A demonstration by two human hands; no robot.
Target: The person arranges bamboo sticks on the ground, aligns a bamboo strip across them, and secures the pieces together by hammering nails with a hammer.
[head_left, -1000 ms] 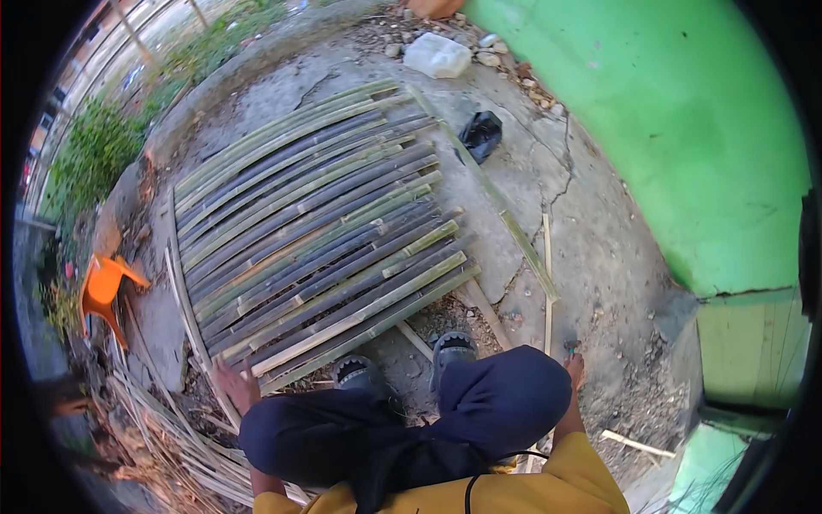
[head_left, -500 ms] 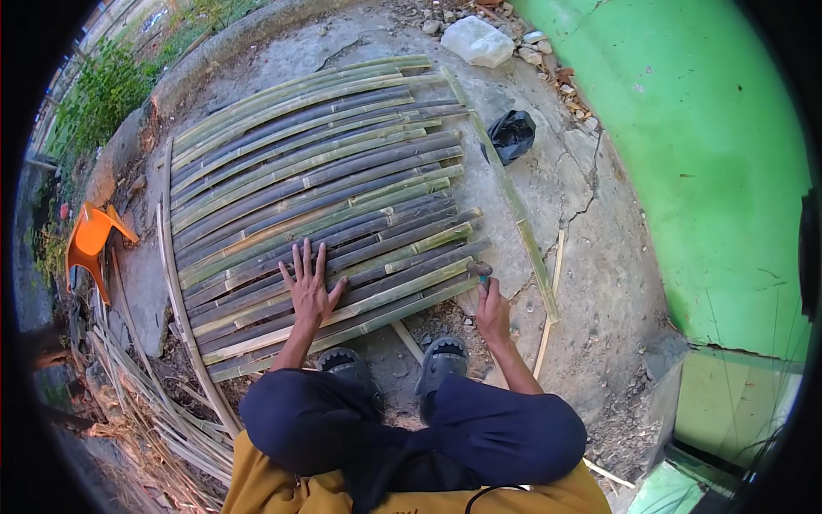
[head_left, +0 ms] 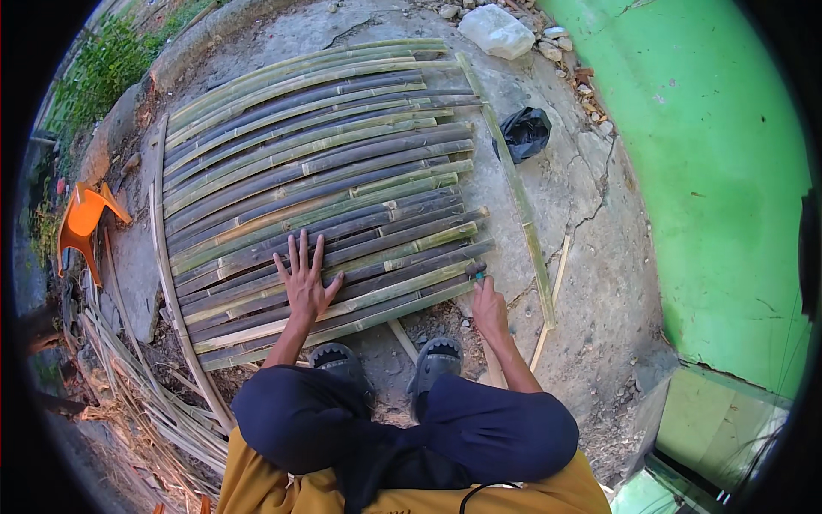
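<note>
In front of my feet lies a panel of split bamboo strips (head_left: 342,163), green and dark, set side by side. My left hand (head_left: 306,287) rests flat on the strips near the panel's close side, fingers spread. Wrapped round a hammer's handle, my right hand (head_left: 490,308) is at the panel's close right corner. The hammer (head_left: 476,271) has a dark head and a bit of teal handle showing; its head is over the ends of the nearest strips. Whether the head touches them I cannot tell.
A long bamboo strip (head_left: 512,184) lies right of the panel, beside a black plastic bag (head_left: 525,134). An orange plastic chair (head_left: 83,224) is at the left, above a pile of thin bamboo slats (head_left: 141,398). A green wall (head_left: 711,171) bounds the right; a white rock (head_left: 497,32) lies far off.
The view has shifted slightly, so the panel and wall sit a little differently in it. My left hand stays flat on the strips and my right hand keeps hold of the hammer.
</note>
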